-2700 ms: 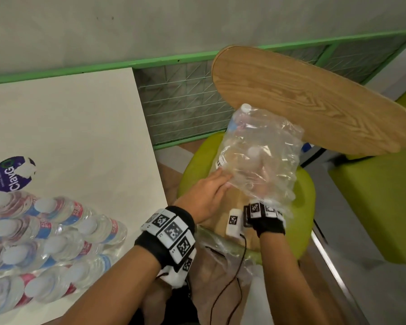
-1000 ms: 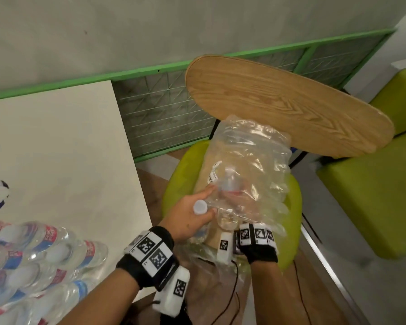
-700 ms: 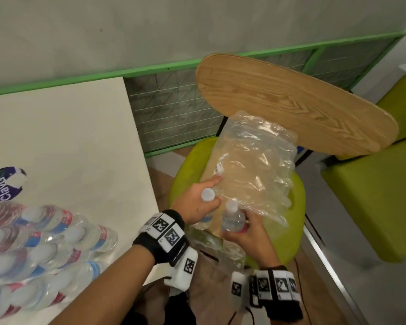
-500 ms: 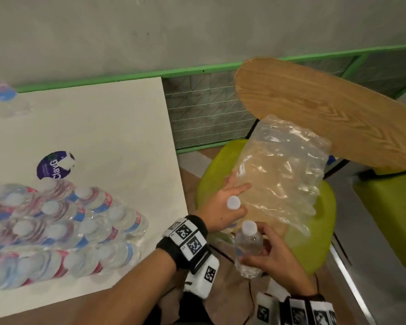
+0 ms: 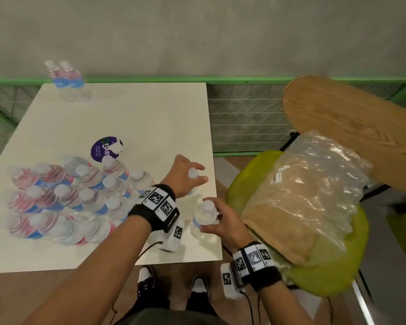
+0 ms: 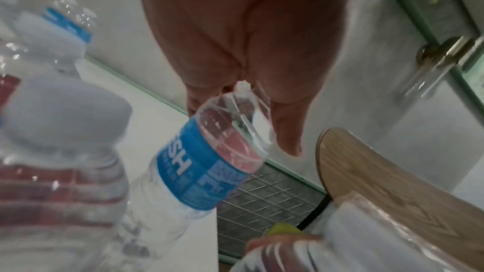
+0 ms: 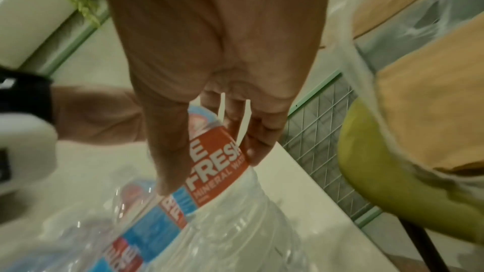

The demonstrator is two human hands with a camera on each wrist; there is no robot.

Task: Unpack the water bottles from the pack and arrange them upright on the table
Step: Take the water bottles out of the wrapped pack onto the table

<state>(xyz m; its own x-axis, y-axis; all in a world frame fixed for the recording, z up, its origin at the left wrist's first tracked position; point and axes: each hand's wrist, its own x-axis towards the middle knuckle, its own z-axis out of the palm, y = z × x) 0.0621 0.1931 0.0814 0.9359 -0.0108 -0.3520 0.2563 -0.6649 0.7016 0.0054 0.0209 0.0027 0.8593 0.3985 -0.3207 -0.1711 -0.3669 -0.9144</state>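
My left hand (image 5: 189, 175) grips a clear water bottle (image 6: 199, 164) by its cap and neck over the white table (image 5: 131, 113), near its right edge. My right hand (image 5: 215, 219) holds a second bottle (image 5: 203, 215) round its red and blue label (image 7: 217, 160), just in front of the left one. Several upright bottles (image 5: 68, 195) stand grouped at the table's left front. The clear plastic pack (image 5: 314, 195), now slack, lies on a green chair (image 5: 326, 277) to the right.
Two more bottles (image 5: 66, 78) stand at the table's far left corner. A purple round sticker (image 5: 106, 148) marks the tabletop. A wooden chair back (image 5: 349, 127) rises behind the pack. A green railing with wire mesh (image 5: 244, 118) runs along the wall.
Both hands drew a bottle each out of the pack on the chair and swung left. They now hold the bottles over the table's right front corner.
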